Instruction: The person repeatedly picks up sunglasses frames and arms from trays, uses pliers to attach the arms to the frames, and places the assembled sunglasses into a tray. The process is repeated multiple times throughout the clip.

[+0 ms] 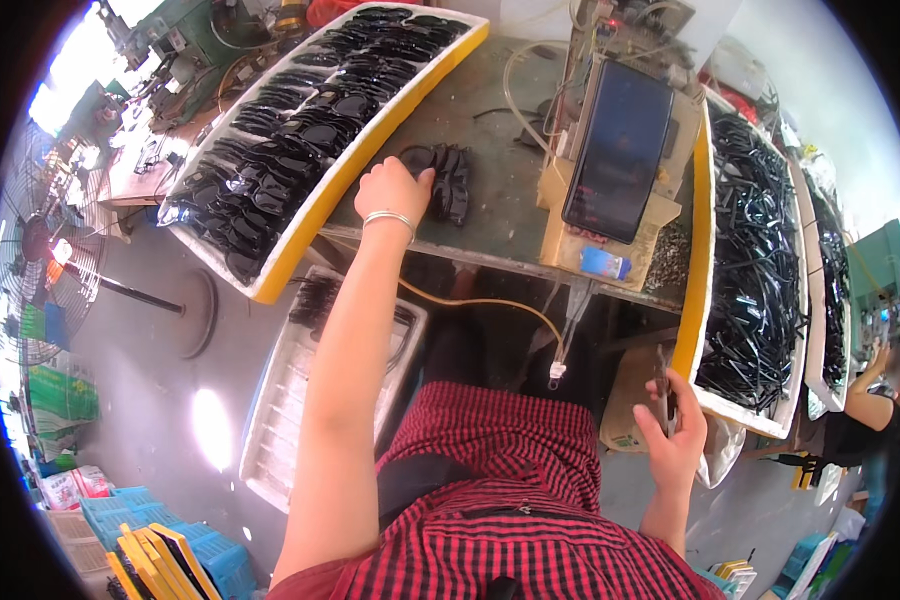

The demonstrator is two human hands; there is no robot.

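Observation:
My left hand (395,192) reaches over the front of the worktable (510,225) with its fingers curled. What is in the fingers, if anything, is hidden by the back of the hand. Right beside it lies a small row of black eyeglass frames (452,185). My right hand (676,430) is low at the right, off the table edge, with a slim dark piece (661,388) pinched upright between thumb and fingers; its exact kind is unclear. At the left, a white tray with a yellow side (315,225) carries rows of black glasses with dark lenses (315,130).
A bench machine (560,190) with a dark screen (620,150) stands on the table. Right of it, a yellow-sided tray (698,230) holds black temple arms (755,260). A white tray (270,440) sits below left, near a standing fan (45,240). Another person (875,400) is far right.

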